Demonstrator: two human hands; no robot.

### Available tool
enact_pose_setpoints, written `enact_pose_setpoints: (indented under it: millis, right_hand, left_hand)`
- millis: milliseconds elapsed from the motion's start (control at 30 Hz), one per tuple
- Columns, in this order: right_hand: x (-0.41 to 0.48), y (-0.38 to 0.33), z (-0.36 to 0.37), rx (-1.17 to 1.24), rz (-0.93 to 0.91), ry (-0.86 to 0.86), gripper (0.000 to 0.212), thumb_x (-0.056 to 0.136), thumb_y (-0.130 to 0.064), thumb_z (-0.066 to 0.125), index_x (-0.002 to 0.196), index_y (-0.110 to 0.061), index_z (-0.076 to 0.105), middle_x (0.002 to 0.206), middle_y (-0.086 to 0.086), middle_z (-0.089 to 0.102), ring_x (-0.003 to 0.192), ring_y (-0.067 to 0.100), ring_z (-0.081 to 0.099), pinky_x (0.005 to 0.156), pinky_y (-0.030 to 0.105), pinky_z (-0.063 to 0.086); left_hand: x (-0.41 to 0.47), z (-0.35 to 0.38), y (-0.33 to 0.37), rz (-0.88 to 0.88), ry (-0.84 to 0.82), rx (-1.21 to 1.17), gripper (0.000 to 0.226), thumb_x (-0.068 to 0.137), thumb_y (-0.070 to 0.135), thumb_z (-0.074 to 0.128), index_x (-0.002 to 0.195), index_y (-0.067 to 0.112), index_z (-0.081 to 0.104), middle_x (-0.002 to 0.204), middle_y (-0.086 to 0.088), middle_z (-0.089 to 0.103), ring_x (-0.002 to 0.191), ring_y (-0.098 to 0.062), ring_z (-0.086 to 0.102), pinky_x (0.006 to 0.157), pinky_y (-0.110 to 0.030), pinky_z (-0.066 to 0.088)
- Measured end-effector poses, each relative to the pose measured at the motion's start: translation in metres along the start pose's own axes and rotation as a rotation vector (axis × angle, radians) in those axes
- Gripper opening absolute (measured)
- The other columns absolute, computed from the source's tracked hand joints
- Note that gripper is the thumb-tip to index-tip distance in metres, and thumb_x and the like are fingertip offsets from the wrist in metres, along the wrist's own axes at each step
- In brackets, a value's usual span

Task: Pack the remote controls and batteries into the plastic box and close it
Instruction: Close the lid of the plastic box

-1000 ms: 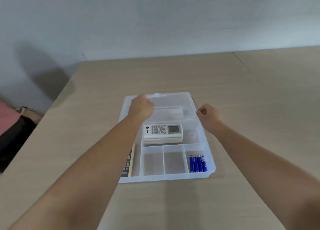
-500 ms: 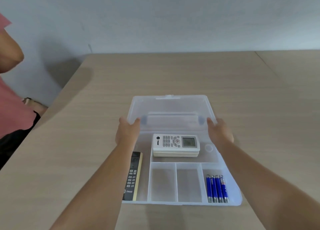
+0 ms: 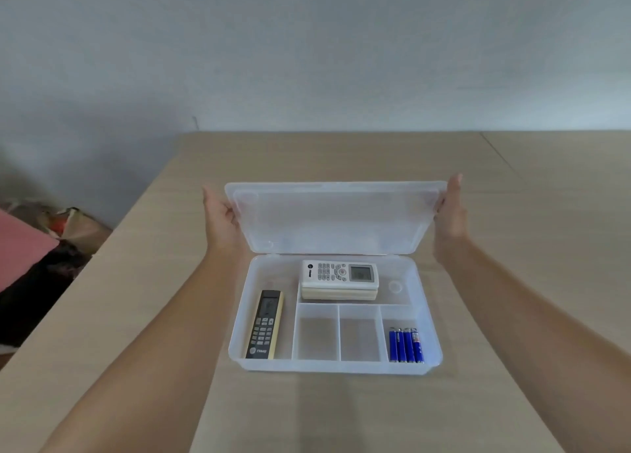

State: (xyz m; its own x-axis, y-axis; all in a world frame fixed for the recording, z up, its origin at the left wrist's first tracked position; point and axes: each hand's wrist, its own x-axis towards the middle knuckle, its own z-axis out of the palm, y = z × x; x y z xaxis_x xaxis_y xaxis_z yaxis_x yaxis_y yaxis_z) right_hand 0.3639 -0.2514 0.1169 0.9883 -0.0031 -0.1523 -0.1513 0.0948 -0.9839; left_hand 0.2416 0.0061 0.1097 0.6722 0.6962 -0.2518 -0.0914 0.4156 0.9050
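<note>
The plastic box (image 3: pixel 336 364) sat open on the tabletop (image 3: pixel 512 186), directly in front of the person, with its translucent lid (image 3: pixel 336 218) standing raised at the far hinge edge. The left hand (image 3: pixel 222 218) gripped the lid's left end, thumb over its edge; the right hand (image 3: pixel 449 213) pressed flat and open against the right end, so the lid was held between the two hands rather than clenched by either

Everything to be packed looked already inside. A white remote (image 3: pixel 340 272) lay on top of what seemed to be one or more others, in the wide rear compartment. A black remote (image 3: pixel 264 324) lay lengthwise in the long left compartment. Four blue batteries (image 3: pixel 406 345) rested side by side in the front right compartment, and the two middle front compartments were bare. Only the closing seemed left to do

The lid looked thin, light and somewhat flexible, the kind of plastic that would bow or twist if pushed from one end alone. Holding it at both short ends, as here, was probably the sound choice, letting it swing down evenly on its hinge. The plastic also appeared smooth and likely slippery, so fingers at the rim would serve better than palms on the flat. The stacked white remote stood tallest, and I judged it the one thing that might stop the lid seating; whether it cleared the rim could not be told. The box itself seemed light enough to skid if pressed off-centre
</note>
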Motion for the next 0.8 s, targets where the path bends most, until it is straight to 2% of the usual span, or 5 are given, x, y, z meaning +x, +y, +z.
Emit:
enact_pose_setpoints:
  millis: [100,200,300,433,800]
  right_hand:
    - [-0.042,0.014,-0.020,0.054,0.010,-0.032,0.049,0.098,-0.050,0.024,0.105,-0.018,0.061,0.097,-0.001,0.062,0.087,0.007,0.057,0.065,0.003,0.042]
    - [-0.083,0.049,-0.045,0.050,0.046,-0.021,0.038,0.096,-0.045,0.037,0.111,-0.021,0.062,0.111,-0.007,0.060,0.107,0.010,0.049,0.090,0.020,0.034]
    - [-0.112,0.084,-0.066,-0.044,0.086,-0.026,0.027,0.092,-0.037,0.047,0.111,-0.025,0.062,0.101,-0.007,0.065,0.098,0.014,0.058,0.085,0.030,0.047]
    - [-0.132,0.114,-0.083,-0.199,0.133,-0.092,0.036,0.094,-0.025,0.051,0.130,-0.024,0.055,0.144,0.001,0.047,0.134,0.019,0.042,0.109,0.034,0.033]
    - [-0.181,0.124,-0.075,-1.287,-0.467,-0.431,0.060,0.096,-0.029,0.041,0.151,-0.023,0.016,0.162,-0.004,0.002,0.149,0.015,-0.007,0.120,0.034,-0.005]
  left_hand:
    - [-0.037,-0.018,-0.002,0.024,-0.016,-0.019,0.033,0.102,0.036,0.033,0.088,0.019,0.057,0.091,0.002,0.060,0.092,-0.009,0.058,0.084,-0.020,0.045]
    - [-0.060,-0.051,-0.029,-0.006,-0.040,0.115,0.025,0.099,0.015,0.042,0.080,0.017,0.058,0.089,0.000,0.061,0.097,-0.014,0.058,0.087,-0.022,0.045]
    - [-0.084,-0.085,-0.056,-0.053,-0.077,0.239,0.019,0.089,0.011,0.060,0.105,0.006,0.067,0.106,-0.007,0.067,0.099,-0.023,0.061,0.086,-0.029,0.049]
    - [-0.106,-0.115,-0.085,-0.055,-0.091,0.620,0.047,0.086,0.004,0.066,0.132,0.005,0.058,0.144,-0.002,0.051,0.128,-0.013,0.049,0.110,-0.028,0.033]
    - [-0.161,-0.096,-0.111,0.615,-0.340,1.643,0.069,0.089,0.039,0.046,0.151,0.013,0.029,0.162,-0.007,0.017,0.152,-0.022,0.013,0.121,-0.039,0.014]
